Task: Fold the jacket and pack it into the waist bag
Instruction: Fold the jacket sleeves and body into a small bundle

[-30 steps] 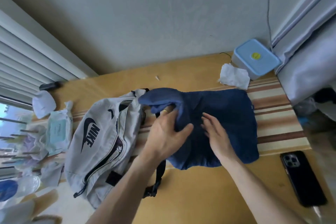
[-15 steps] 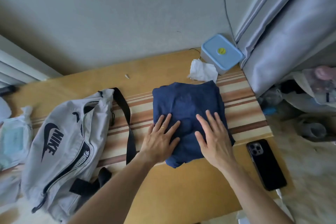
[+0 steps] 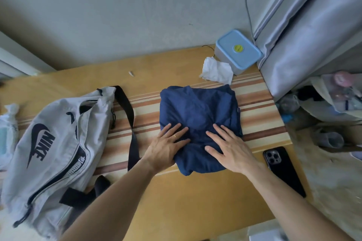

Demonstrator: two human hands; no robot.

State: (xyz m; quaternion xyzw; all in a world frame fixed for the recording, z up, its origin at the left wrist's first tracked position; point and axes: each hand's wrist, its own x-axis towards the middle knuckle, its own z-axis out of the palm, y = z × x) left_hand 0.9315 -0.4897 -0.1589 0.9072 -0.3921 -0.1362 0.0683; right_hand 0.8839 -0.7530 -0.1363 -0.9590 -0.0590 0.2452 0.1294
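Observation:
The navy blue jacket (image 3: 197, 111) lies folded into a rough square on a striped mat (image 3: 260, 111) on the wooden table. My left hand (image 3: 166, 147) rests flat on the jacket's near left corner, fingers spread. On its near right part my right hand (image 3: 229, 148) presses flat, also spread. Neither hand grips the cloth. The grey waist bag (image 3: 52, 148) with black lettering lies to the left, its long zip partly open, its black strap (image 3: 129, 121) running across the mat between bag and jacket.
A black phone (image 3: 282, 168) lies by my right wrist at the table's right edge. A blue-lidded box (image 3: 238, 50) and a crumpled white tissue (image 3: 217, 71) sit behind the jacket. A grey curtain (image 3: 305, 31) hangs at right. A wipes pack (image 3: 6, 133) lies far left.
My left hand folded the jacket's left flap over and let go. Both hands now lie flat on the smaller folded jacket. The view has swung to the right.

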